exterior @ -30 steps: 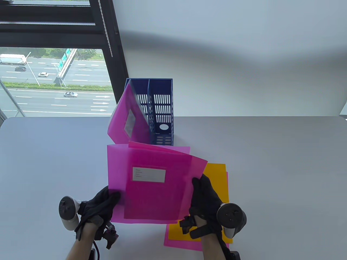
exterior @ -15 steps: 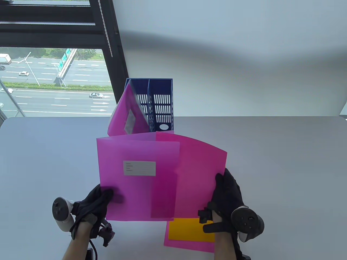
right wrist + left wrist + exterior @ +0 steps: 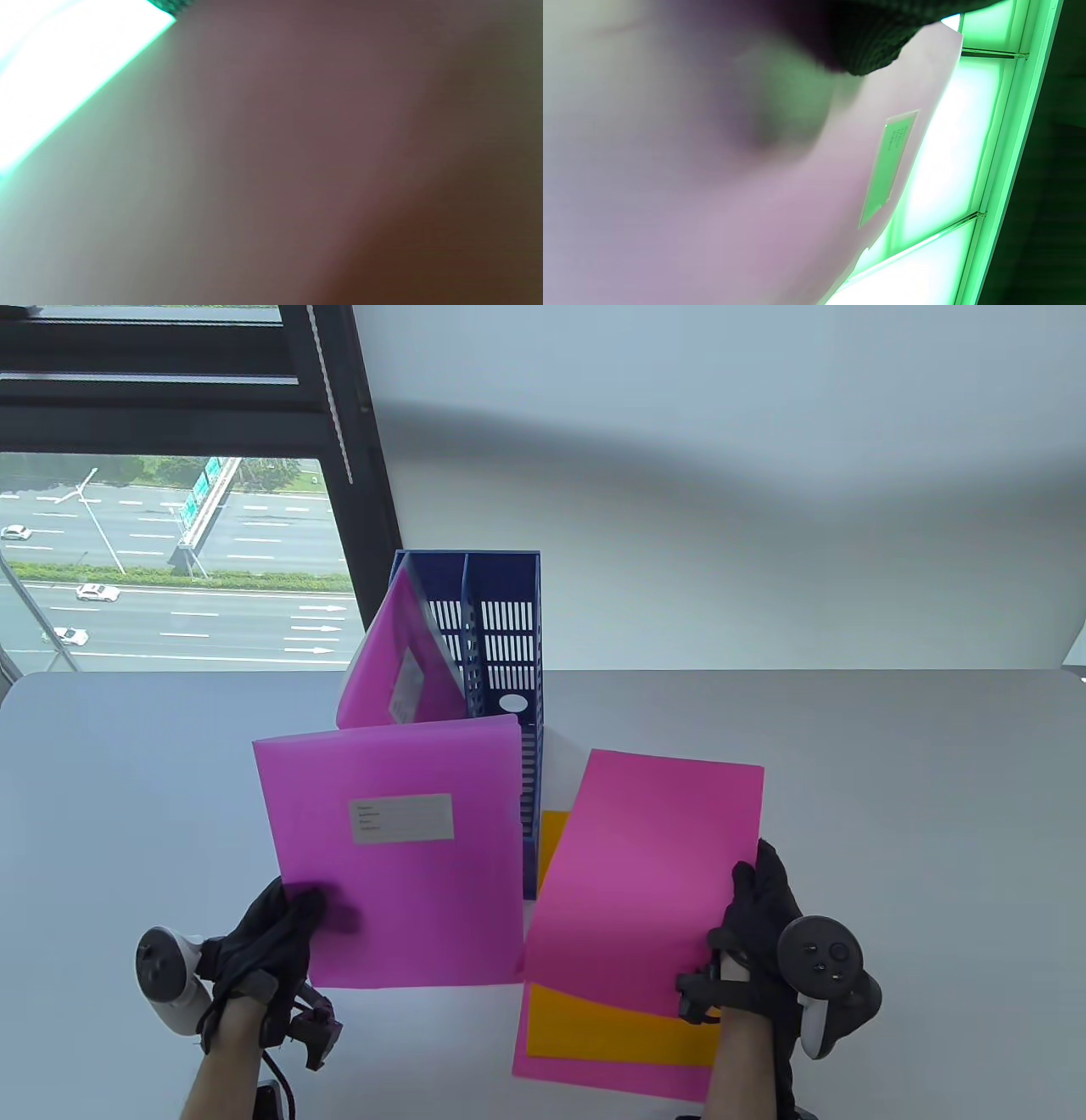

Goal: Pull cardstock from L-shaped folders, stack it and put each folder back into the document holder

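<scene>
In the table view my left hand (image 3: 284, 920) grips the lower left corner of a translucent magenta L-shaped folder (image 3: 394, 857) with a white label, held up off the table. My right hand (image 3: 747, 916) pinches the right edge of a pink cardstock sheet (image 3: 653, 865), fully out of the folder and held above a stack (image 3: 611, 1035) of orange cardstock on pink cardstock. A blue document holder (image 3: 501, 645) stands behind, with another magenta folder (image 3: 399, 670) leaning in its left slot. The left wrist view shows the folder (image 3: 755, 190) close up; the right wrist view is a blur.
The white table (image 3: 891, 814) extends wide to the right and left. A window (image 3: 170, 560) with a dark frame is at the back left, a white wall behind the holder.
My right hand has drawn the pink cardstock rightward, clear of the folder. My left hand has moved the folder to the left, and the two no longer overlap.
</scene>
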`<state>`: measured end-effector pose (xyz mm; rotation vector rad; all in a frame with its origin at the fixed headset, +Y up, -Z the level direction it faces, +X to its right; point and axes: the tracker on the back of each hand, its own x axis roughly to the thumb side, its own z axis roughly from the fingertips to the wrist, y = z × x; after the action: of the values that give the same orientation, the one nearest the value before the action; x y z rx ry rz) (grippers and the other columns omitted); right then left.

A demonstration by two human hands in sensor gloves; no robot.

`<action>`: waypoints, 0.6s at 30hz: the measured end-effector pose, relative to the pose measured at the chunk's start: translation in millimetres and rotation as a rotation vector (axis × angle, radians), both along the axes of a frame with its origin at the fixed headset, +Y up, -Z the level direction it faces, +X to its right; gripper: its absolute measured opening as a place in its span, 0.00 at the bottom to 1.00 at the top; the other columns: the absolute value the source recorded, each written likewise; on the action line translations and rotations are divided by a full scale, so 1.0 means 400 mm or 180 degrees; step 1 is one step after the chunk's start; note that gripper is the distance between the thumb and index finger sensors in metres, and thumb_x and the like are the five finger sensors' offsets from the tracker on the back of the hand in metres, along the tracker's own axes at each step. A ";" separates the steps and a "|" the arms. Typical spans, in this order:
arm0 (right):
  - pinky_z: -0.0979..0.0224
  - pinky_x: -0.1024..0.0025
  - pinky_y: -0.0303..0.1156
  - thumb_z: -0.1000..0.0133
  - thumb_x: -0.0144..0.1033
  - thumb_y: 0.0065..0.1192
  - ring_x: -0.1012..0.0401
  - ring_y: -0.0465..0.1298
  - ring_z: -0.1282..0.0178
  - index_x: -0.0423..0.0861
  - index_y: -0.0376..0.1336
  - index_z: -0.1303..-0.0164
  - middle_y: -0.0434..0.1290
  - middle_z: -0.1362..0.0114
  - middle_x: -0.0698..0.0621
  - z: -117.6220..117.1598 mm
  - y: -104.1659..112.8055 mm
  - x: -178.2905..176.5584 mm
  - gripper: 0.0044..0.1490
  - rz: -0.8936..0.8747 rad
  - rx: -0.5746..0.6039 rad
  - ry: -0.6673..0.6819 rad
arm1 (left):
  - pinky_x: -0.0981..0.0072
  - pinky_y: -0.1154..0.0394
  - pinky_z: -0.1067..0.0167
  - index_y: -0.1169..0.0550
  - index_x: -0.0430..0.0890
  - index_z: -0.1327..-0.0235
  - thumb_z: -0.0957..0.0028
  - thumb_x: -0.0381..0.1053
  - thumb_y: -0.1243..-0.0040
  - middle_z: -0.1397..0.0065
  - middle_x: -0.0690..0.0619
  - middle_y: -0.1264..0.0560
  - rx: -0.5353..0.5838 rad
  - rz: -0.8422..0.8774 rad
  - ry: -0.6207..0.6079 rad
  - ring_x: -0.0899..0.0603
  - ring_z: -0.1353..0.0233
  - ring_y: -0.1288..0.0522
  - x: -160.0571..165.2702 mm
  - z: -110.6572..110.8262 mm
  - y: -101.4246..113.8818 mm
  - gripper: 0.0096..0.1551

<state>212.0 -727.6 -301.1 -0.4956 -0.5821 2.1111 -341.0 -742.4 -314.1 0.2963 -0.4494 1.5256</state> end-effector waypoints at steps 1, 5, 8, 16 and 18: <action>0.33 0.58 0.73 0.36 0.41 0.65 0.66 0.79 0.72 0.48 0.65 0.26 0.80 0.42 0.50 -0.001 -0.003 0.008 0.28 0.0037 -0.0026 -0.0031 | 0.44 0.26 0.34 0.21 0.47 0.35 0.38 0.53 0.42 0.43 0.51 0.16 0.0002 0.0057 0.0033 0.42 0.48 0.12 -0.007 0.000 0.000 0.22; 0.32 0.59 0.73 0.36 0.42 0.66 0.66 0.79 0.72 0.48 0.65 0.26 0.81 0.42 0.51 -0.017 -0.017 0.017 0.28 0.0048 -0.0201 0.0033 | 0.44 0.26 0.34 0.21 0.47 0.35 0.38 0.53 0.42 0.43 0.51 0.16 -0.0008 0.0229 0.0070 0.43 0.48 0.12 -0.023 0.000 -0.002 0.22; 0.31 0.59 0.72 0.36 0.43 0.66 0.66 0.79 0.71 0.50 0.64 0.24 0.80 0.40 0.52 -0.049 -0.029 -0.017 0.29 0.0146 -0.0438 0.0233 | 0.44 0.26 0.34 0.21 0.47 0.35 0.38 0.53 0.42 0.43 0.51 0.16 -0.0016 0.0220 0.0066 0.43 0.48 0.12 -0.021 -0.001 -0.003 0.22; 0.19 0.51 0.58 0.35 0.45 0.64 0.60 0.76 0.47 0.58 0.48 0.14 0.62 0.19 0.50 -0.099 -0.064 -0.087 0.41 0.0616 -0.0752 0.0426 | 0.44 0.26 0.34 0.21 0.47 0.35 0.38 0.53 0.42 0.43 0.52 0.17 -0.0035 0.0208 0.0106 0.43 0.48 0.12 -0.021 0.000 -0.002 0.22; 0.17 0.46 0.46 0.36 0.53 0.64 0.52 0.66 0.29 0.59 0.49 0.13 0.47 0.12 0.46 -0.106 -0.069 -0.103 0.43 0.0657 -0.0895 0.0635 | 0.44 0.26 0.34 0.21 0.47 0.35 0.38 0.53 0.42 0.43 0.52 0.16 -0.0038 0.0197 0.0108 0.43 0.48 0.12 -0.021 0.000 -0.003 0.22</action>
<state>170.7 -755.2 -343.5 -0.3853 -0.2300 2.4213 -349.2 -743.6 -314.2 0.3290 -0.4074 1.5808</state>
